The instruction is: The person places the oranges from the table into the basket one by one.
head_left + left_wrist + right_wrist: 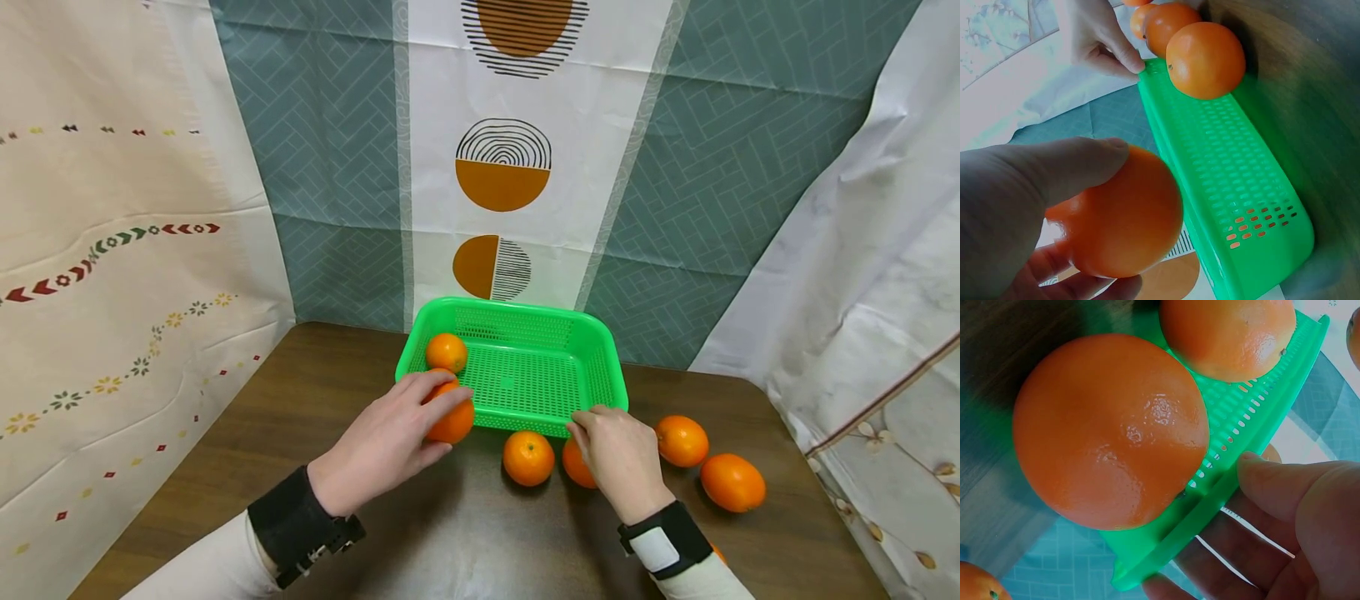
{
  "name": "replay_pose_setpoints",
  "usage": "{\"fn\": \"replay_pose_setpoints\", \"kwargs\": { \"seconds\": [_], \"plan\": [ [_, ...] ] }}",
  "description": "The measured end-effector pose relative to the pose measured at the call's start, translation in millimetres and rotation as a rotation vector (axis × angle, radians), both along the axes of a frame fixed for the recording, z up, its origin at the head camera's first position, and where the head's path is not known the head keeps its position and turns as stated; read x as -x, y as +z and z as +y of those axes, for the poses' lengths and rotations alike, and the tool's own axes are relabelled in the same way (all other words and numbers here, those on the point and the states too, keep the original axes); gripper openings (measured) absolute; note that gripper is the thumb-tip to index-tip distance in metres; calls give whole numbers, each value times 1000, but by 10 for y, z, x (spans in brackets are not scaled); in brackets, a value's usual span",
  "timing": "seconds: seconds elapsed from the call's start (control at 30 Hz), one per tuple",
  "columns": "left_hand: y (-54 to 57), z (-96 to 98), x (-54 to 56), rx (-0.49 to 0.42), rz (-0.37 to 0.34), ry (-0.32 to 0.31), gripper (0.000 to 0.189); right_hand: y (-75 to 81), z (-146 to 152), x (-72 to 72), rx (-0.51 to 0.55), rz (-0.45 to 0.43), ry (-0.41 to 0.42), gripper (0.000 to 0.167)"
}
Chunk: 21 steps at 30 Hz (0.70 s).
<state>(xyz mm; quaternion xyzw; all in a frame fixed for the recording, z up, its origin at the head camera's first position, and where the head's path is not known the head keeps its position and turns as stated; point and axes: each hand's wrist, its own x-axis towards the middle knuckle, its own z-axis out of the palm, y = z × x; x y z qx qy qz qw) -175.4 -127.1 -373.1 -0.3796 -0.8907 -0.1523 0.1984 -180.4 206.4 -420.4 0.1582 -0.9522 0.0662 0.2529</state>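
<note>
My left hand grips an orange over the front left corner of a green plastic basket. In the left wrist view, thumb and fingers wrap round this held orange, above the basket's rim. My right hand pinches the front rim near the right corner, thumb on the inner or upper edge and fingers beyond it in the right wrist view. Inside the basket, at the left, lies another orange. Two more sit on the table against the front wall: one orange between the hands and one orange partly hidden by my right hand.
Right of the basket, an orange and a more oval orange lie on the brown wooden table. A sliver of another orange shows behind my right wrist. A patterned cloth hangs behind the basket.
</note>
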Motion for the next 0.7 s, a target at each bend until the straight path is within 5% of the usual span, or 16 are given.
{"fn": "replay_pose_setpoints", "kwargs": {
  "seconds": [0.7],
  "plan": [
    [58, 138, 336, -93, -29, 8, 67, -1, -2, 1, -7, -5, -4, 11]
  ]
}}
